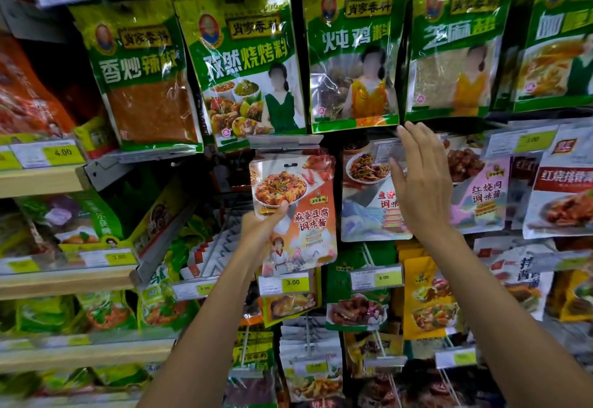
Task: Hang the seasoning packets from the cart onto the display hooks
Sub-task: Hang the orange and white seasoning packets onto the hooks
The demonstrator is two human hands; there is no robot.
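Left hand (261,226) pinches packet (293,212); right hand (420,183) (flat) raised

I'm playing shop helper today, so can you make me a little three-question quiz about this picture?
1. True or false: the left hand holds the mapo tofu sauce packet.
2. Pick one: the right hand is A) curled into a fist, B) open with straight fingers, C) holding a bottle.
3. Fill in: the yellow price tag just under the held packet says ___.

Key: 1 true; 2 B; 3 3.00
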